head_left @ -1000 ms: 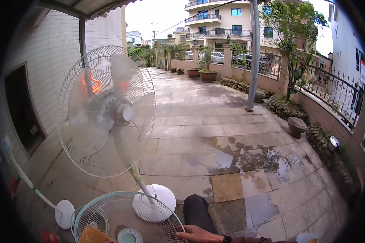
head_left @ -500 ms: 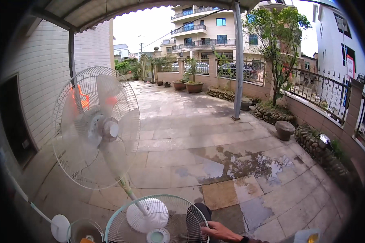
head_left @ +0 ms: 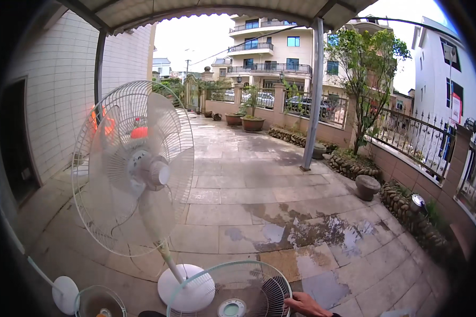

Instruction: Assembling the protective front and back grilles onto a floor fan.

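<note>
My right hand (head_left: 305,305) comes in at the lower edge, fingers closed on the right rim of a round wire fan guard (head_left: 231,307). The guard has a pale green rim and a round centre badge; its near part is cut off by the picture's edge. Just beyond it stands a white pedestal fan (head_left: 156,171), with a wire guard behind its pale, see-through blades and its front uncovered. The fan's round white base (head_left: 195,298) shows partly behind the held guard. My left hand is out of view.
A clear basin (head_left: 99,304) and another round white base (head_left: 65,296) with a pole stand at lower left. Wet patches (head_left: 328,232) mark the stone paving. A metal post (head_left: 313,100), stone pot (head_left: 367,187) and fenced planting bed lie right; a tiled wall (head_left: 53,105) stands left.
The guard and my right hand sit slightly farther right and lower in the picture. The whole view has shifted a little. My right hand keeps its hold on the rim.
</note>
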`<action>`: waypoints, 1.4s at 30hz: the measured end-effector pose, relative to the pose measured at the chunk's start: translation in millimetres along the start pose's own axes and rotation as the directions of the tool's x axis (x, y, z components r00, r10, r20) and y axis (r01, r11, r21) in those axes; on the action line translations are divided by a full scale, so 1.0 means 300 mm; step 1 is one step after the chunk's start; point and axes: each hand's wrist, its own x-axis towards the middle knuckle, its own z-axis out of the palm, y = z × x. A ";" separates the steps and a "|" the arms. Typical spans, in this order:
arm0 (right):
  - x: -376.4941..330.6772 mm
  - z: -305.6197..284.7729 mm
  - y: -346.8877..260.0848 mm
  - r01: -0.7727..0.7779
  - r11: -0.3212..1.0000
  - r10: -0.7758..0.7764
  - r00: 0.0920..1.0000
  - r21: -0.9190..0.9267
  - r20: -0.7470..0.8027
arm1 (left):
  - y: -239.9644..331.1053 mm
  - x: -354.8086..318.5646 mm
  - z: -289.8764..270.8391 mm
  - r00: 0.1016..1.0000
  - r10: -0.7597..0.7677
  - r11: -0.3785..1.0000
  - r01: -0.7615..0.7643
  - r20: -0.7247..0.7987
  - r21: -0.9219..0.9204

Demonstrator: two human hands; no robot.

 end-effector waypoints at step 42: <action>0.023 0.014 0.026 0.104 0.992 -0.112 0.986 -0.073 -0.123 | -0.067 0.167 -0.055 0.893 0.400 0.691 -0.441 0.204 0.572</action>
